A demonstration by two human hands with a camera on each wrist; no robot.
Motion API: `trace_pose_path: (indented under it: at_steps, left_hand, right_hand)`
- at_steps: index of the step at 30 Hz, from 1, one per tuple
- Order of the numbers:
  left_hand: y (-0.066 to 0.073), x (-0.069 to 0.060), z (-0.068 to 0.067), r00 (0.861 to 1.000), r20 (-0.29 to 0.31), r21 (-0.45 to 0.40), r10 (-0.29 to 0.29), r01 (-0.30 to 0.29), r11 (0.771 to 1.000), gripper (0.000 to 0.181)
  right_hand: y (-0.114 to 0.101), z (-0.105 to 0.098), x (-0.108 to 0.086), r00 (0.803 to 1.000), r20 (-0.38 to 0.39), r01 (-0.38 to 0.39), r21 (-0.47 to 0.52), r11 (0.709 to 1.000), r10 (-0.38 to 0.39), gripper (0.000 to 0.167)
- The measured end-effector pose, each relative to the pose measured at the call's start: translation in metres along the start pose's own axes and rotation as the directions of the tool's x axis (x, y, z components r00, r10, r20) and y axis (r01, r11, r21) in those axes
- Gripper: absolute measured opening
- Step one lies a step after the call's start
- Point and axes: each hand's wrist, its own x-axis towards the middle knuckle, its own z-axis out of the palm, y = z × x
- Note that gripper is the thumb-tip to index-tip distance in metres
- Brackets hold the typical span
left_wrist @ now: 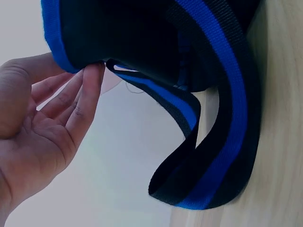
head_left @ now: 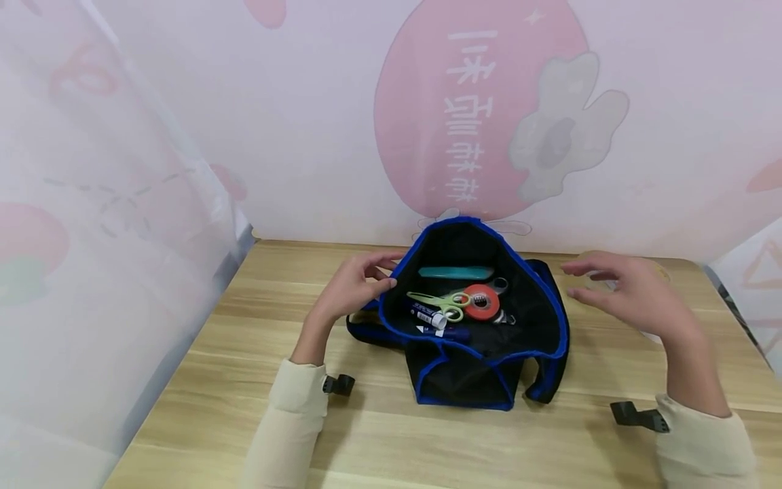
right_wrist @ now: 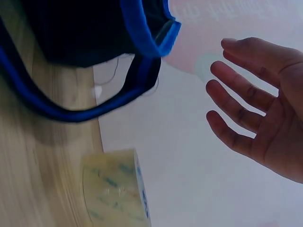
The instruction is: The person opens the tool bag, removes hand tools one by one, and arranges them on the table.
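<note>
A black fabric bag (head_left: pixel 464 380) with blue trim stands on the table, its mouth facing up. My left hand (head_left: pixel 351 288) pinches the bag's left rim between thumb and fingers; the left wrist view shows the grip on the blue edging (left_wrist: pixel 56 33). Inside lie scissors with light green handles (head_left: pixel 436 299), a red ring-shaped item (head_left: pixel 482 303), a white-capped stick (head_left: pixel 430 316), a dark blue tube (head_left: pixel 451 333) and a long teal item (head_left: pixel 455 272). Right of the bag, my right hand (head_left: pixel 632 292) hovers with fingers loosely bent and holds nothing.
A roll of clear packing tape (right_wrist: pixel 111 189) stands on the table at the right, mostly hidden behind my right hand in the head view. Striped straps (left_wrist: pixel 236 113) loop out from the bag's sides. A printed pale curtain (head_left: pixel 318 136) hangs behind the wooden table (head_left: pixel 379 448).
</note>
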Motion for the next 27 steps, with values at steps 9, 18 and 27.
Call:
trace_pose_path:
  at_steps: [9, 18, 27]
  left_hand:
    - [0.001, -0.014, -0.008, 0.999, 0.048, 0.013, 0.007, -0.008, 1.0, 0.05]
    - [0.0, -0.014, -0.004, 1.0, -0.01, -0.009, -0.006, 0.006, 1.0, 0.043]
    - [0.003, -0.007, 0.004, 0.995, -0.079, -0.105, -0.067, 0.059, 0.993, 0.04]
  right_hand:
    - [-0.022, 0.018, 0.021, 0.997, 0.029, 0.064, 0.012, 0.998, -0.065, 0.032]
    - [-0.035, 0.031, 0.032, 0.989, 0.032, 0.145, 0.044, 0.989, -0.146, 0.033]
    - [-0.039, 0.037, 0.033, 0.989, 0.061, 0.134, 0.017, 0.991, -0.135, 0.033]
